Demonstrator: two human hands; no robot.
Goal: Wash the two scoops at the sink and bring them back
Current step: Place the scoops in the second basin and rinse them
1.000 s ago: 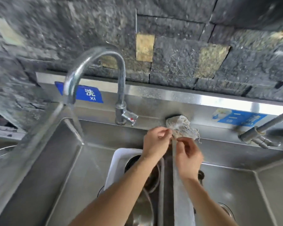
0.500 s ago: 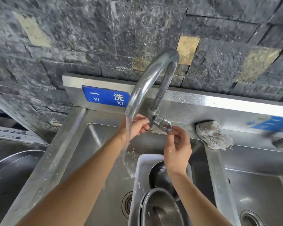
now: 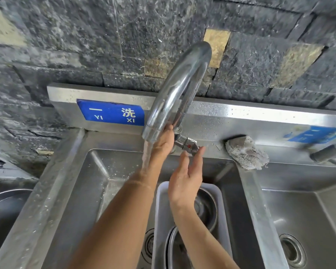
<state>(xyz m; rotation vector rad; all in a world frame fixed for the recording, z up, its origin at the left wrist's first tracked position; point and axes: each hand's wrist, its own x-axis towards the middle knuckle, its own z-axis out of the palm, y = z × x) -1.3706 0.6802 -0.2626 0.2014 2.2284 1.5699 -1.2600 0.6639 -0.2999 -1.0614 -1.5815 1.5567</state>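
Two steel scoops lie in a white tray [image 3: 160,212] in the middle sink basin: one round bowl [image 3: 209,207] at the tray's far end, another [image 3: 173,247] nearer me, both partly hidden by my right forearm. Water runs from the curved steel faucet [image 3: 175,98]. My left hand [image 3: 163,142] reaches up behind the spout against the faucet's upright pipe, its fingers hidden. My right hand [image 3: 186,177] is open and empty, palm turned left, with its fingertips just below the red-dotted valve handle [image 3: 188,145].
A grey scrub cloth [image 3: 244,154] lies on the sink's back ledge, right of the valve. The right basin has a drain [image 3: 293,251], and a second tap [image 3: 328,154] juts in from the right. A blue sign [image 3: 111,112] is on the backsplash. Left is another basin [image 3: 6,208].
Both hands left the scrub cloth on the ledge and moved left to the faucet. My right hand has since come off the valve handle and opened. Water still runs.
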